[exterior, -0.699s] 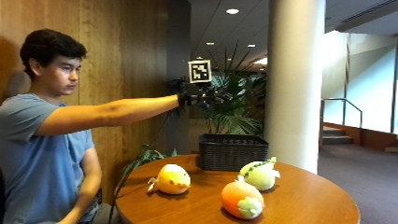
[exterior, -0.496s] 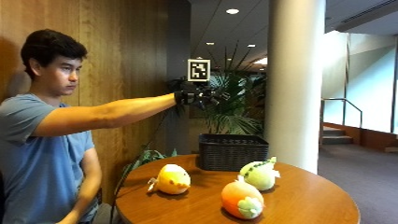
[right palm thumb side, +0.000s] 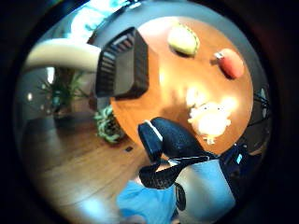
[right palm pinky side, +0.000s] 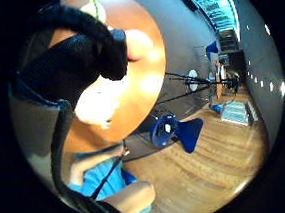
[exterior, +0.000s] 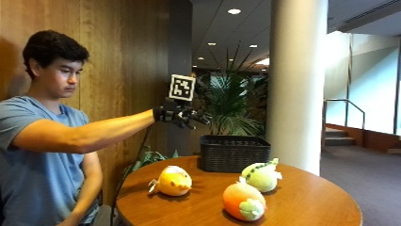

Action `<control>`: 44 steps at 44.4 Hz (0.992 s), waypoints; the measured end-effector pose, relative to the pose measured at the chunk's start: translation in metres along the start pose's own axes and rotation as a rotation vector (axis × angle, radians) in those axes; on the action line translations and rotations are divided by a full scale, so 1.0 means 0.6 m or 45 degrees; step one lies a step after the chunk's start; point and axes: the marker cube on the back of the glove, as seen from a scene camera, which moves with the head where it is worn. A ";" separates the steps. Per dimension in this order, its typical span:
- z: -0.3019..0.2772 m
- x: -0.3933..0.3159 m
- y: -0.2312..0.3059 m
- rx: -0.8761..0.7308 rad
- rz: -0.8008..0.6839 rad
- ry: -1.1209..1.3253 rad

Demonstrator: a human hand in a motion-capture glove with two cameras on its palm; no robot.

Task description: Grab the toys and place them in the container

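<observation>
My gloved right hand [exterior: 179, 116] is a touch lower than a moment ago; the toys and basket have stayed put.

My arm is stretched out at shoulder height, left of centre in the outside view, above the round wooden counter [exterior: 313, 205] and holding nothing; the fingers [exterior: 196, 117] look loosely extended, slightly curled. The yellow plush toy [exterior: 172, 181] lies at the lower middle, the orange plush toy [exterior: 243, 201] nearest the front edge, the pale green plush toy [exterior: 261, 175] just behind it. The black woven basket [exterior: 234, 152] stands at the counter's far edge, apart from all three toys.
</observation>
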 end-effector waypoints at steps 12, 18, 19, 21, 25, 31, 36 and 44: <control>0.151 0.071 0.024 -0.185 0.119 0.061; 0.218 0.086 0.029 -0.273 0.102 0.151; 0.230 0.094 0.031 -0.291 0.069 0.208; 0.252 0.096 0.030 -0.321 0.071 0.232; 0.295 0.074 0.024 -0.386 0.108 0.148; 0.344 0.074 0.022 -0.476 0.121 0.161; 0.366 0.073 0.026 -0.495 0.080 0.126; 0.373 0.058 0.014 -0.341 0.089 -0.067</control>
